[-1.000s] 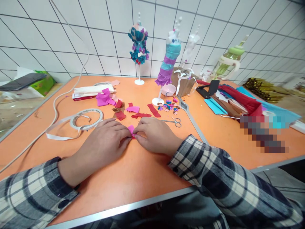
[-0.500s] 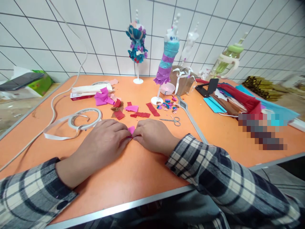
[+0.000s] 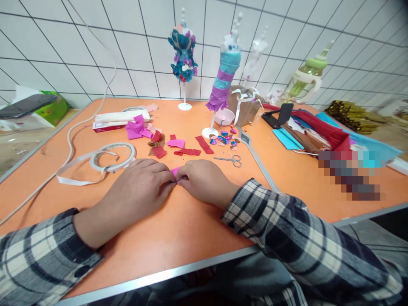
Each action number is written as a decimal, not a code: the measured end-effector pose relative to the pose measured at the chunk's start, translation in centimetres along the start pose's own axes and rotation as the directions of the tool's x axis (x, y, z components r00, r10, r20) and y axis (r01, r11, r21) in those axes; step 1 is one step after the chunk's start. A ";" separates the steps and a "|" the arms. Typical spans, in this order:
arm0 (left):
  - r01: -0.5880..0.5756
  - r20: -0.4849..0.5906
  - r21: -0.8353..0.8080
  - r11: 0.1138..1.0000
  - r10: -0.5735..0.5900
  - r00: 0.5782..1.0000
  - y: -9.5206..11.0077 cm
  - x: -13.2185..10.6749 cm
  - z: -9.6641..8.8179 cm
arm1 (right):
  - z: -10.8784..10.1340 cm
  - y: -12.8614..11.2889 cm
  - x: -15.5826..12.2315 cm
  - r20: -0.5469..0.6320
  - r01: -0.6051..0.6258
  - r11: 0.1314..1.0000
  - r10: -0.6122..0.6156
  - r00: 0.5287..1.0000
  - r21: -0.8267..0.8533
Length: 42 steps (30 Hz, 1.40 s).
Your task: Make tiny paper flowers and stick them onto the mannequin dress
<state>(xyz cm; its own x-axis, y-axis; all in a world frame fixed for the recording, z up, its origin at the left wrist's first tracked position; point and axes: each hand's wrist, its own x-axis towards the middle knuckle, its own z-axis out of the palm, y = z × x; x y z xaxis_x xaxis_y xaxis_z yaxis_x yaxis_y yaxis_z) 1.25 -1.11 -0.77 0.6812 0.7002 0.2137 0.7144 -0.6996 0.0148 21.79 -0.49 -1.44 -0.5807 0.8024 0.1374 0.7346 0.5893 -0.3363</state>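
Observation:
A small piece of pink crepe paper (image 3: 174, 171) is pinched between my two hands, low over the orange table (image 3: 178, 238). My left hand (image 3: 143, 182) grips its left side between thumb and forefinger. From the right, my right hand (image 3: 204, 180) pinches the same scrap, its fingertips almost touching the left ones. Most of the paper is hidden by my fingers. Just beyond lie red paper strips (image 3: 188, 152), another pink scrap (image 3: 176, 143) and small scissors (image 3: 234, 160). A roll of white double-sided tape (image 3: 130, 157) rests by my left hand, a loose strip trailing from it.
Dress forms in teal (image 3: 184, 55) and blue-purple paper (image 3: 225, 76) stand at the back. Near them are a pink bowl (image 3: 225, 117), a brown bag (image 3: 244, 108) and small paper flowers (image 3: 225, 138). Folded papers (image 3: 321, 131) and a bottle (image 3: 306, 80) are right; a white cable (image 3: 72, 140) runs left.
Both hands stay pinched on the pink paper with only a slight shift of the fingers; less of the paper shows now. The whole view has moved a little.

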 end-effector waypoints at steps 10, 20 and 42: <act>0.001 -0.010 -0.037 0.999 -0.002 1.000 0.0 0.2 0.1 | -0.3 -0.4 0.2 0.025 -0.057 0.998 0.058 0.998 -0.011; -0.014 -0.031 -0.031 0.999 0.013 0.999 -0.2 0.2 0.5 | -0.4 -0.5 0.0 0.050 -0.064 0.998 0.064 0.997 -0.012; 0.017 -0.011 0.034 0.999 -0.017 1.000 0.2 0.2 -0.3 | -0.2 -0.6 -0.2 0.031 -0.049 0.994 0.052 0.998 -0.095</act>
<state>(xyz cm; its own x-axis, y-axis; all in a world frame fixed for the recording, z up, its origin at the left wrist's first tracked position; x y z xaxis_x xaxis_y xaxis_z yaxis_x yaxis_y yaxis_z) 1.53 -1.17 -0.45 0.6673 0.7103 0.2242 0.7311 -0.6821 -0.0150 21.55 -1.01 -1.05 -0.5520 0.8288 0.0912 0.7922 0.5554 -0.2530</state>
